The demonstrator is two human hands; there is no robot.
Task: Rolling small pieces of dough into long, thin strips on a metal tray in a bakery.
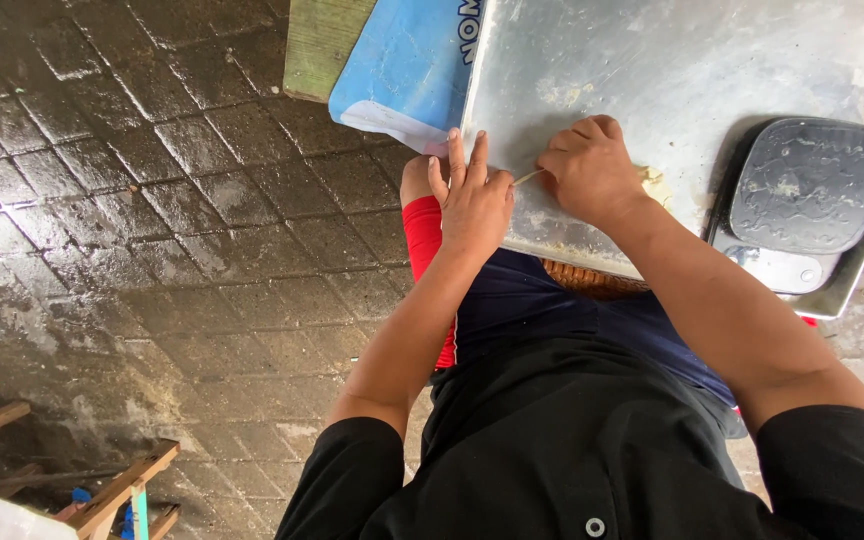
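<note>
On the metal tray [672, 70], near its front edge, a thin pale strip of dough [526, 178] is stretched between the two hands. A small pale lump of dough [655, 183] is seen just behind the right hand [592, 170], resting on the tray; how much of it is hidden under the hand cannot be told. Only smears and crumbs are noted on the rest of the tray surface, so no finished pieces are visible; the work is judged to be at an early or middle stage, with the lump left to be worked.

Left hand [472, 200]: palm down at the tray's front-left edge, fingers extended forward, thumb side turned to the strip; its end appears pinched, though the grip itself is hidden. Right hand: curled into a loose fist over the strip's other end, knuckles up, forearm crossing from lower right. A dark embossed scale [810, 185] is set at the tray's right, untouched. A blue sheet [402, 60] lies under the tray's left side.
</note>
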